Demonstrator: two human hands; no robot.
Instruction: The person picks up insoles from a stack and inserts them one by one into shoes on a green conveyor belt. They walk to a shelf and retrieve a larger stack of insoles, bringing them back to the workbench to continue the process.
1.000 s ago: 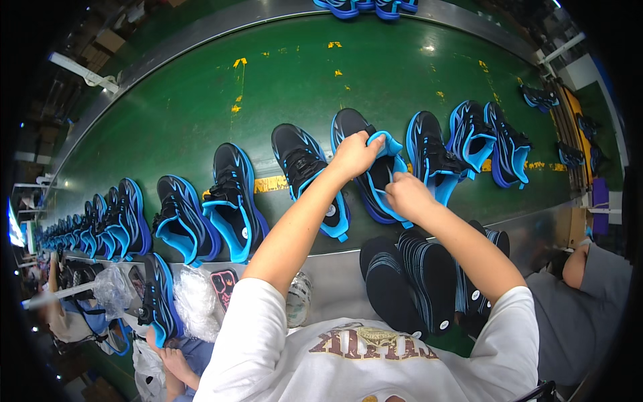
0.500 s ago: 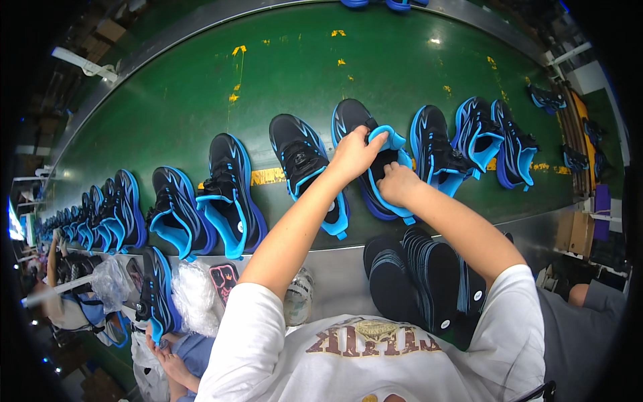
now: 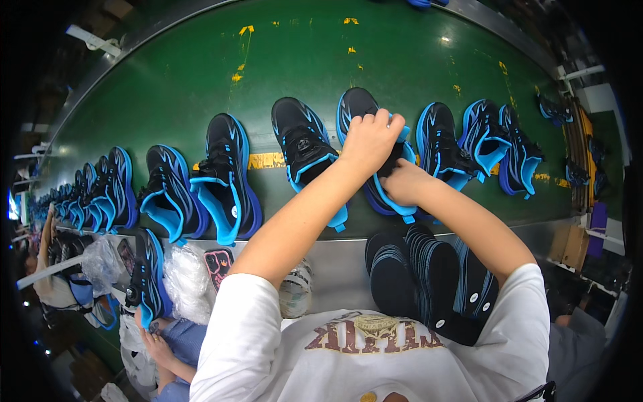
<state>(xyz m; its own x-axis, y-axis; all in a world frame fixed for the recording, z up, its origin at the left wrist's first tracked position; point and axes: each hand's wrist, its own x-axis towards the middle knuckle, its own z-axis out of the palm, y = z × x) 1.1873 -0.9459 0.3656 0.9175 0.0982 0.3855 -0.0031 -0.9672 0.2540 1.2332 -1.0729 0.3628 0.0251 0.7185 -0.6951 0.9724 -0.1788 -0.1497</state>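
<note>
A black and blue sneaker [image 3: 357, 102] lies on the green work surface in front of me, its toe pointing away. My left hand [image 3: 372, 143] is closed over the upper at its tongue and laces. My right hand [image 3: 406, 183] reaches into the shoe's opening, with its fingers hidden inside. Just left of it stands a matching sneaker [image 3: 295, 120]. On the right another sneaker [image 3: 435, 127] sits close to my right hand. Stacked black insoles [image 3: 429, 275] with pale round labels lie on the metal ledge below my right forearm.
More matching sneakers [image 3: 228, 144] run in a row to the left; others [image 3: 483, 120] stand at the right. The metal ledge [image 3: 338, 268] carries a phone [image 3: 218, 266], clear plastic wrap [image 3: 187, 281] and a jar [image 3: 296, 291]. At lower left, another person's hand [image 3: 157, 345] is near a sneaker [image 3: 149, 278].
My left hand has closed further over the tongue, hiding its blue lining. My right hand's fingers have gone deeper into the shoe. The view has shifted slightly.
</note>
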